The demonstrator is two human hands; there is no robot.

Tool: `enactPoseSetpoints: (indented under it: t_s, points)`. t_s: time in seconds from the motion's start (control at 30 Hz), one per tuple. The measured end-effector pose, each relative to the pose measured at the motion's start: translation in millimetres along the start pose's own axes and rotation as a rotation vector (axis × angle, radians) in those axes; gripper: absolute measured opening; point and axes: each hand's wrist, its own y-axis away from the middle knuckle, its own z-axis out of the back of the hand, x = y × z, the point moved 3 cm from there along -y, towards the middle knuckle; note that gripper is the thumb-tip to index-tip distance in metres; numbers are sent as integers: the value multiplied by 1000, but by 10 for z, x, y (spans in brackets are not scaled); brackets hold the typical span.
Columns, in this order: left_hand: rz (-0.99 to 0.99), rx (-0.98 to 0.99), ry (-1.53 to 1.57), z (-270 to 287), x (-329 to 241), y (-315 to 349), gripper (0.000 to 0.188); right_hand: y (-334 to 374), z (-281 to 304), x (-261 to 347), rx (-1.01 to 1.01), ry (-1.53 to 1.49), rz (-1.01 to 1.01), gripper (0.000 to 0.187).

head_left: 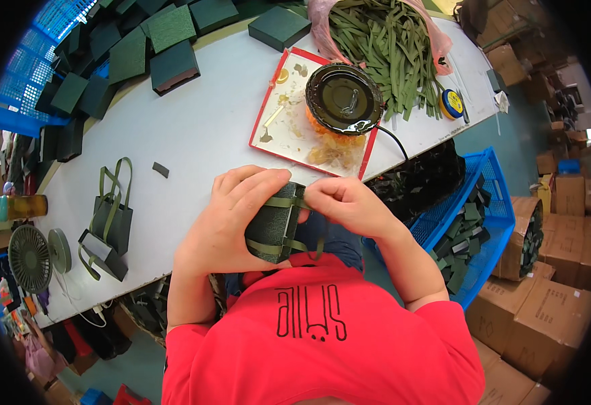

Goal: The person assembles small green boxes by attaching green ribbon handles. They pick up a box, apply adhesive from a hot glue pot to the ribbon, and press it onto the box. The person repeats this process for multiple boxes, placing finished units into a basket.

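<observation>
A small dark green box [263, 231] with a textured surface is held close to my body, at the table's near edge. My left hand [207, 226] is wrapped round its left side, fingers over the top and thumb along the bottom. Green ribbon [266, 249] crosses the box in two bands, and a loop of it hangs off the right side. At the box's upper right edge my right hand [356, 206] is closed in a pinch on the ribbon. The fingertips partly hide the spot where ribbon and box meet.
Beyond the hands, a black pot [344, 101] of amber liquid stands on a red-rimmed white tray [260, 140]. Green ribbons [393, 54] spill from a pink bag. Several green boxes [128, 55] are heaped far left; ribbon-handled boxes [112, 223] lie left. A blue crate [504, 226] stands right.
</observation>
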Motion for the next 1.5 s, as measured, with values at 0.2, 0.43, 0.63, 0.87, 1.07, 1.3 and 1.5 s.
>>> enactPoseSetpoints:
  t_s: [0.2, 0.43, 0.63, 0.87, 1.07, 1.3, 1.5]
  points:
    - [15, 23, -11, 13, -10, -14, 100, 26, 4, -151, -94, -6, 79, 28]
    - [-24, 53, -87, -15, -41, -6, 100, -43, -91, -125, -137, 286, 104, 32]
    - [-18, -52, -39, 117, 1, 95, 104, 50, -104, -205, 6, -166, 12, 28]
    - [115, -309, 8, 381, 161, 286, 113, 90, 161, -264, -500, -393, 274, 27]
    - [157, -543, -15, 631, 547, 628, 130, 158, 122, -398, -386, -279, 316, 18]
    - [594, -535, -791, 1019, 760, 733, 102, 124, -40, -456, -394, -297, 289, 13]
    - [1179, -217, -884, 1276, 1036, 1076, 101, 105, -43, -604, -316, -328, 285, 13]
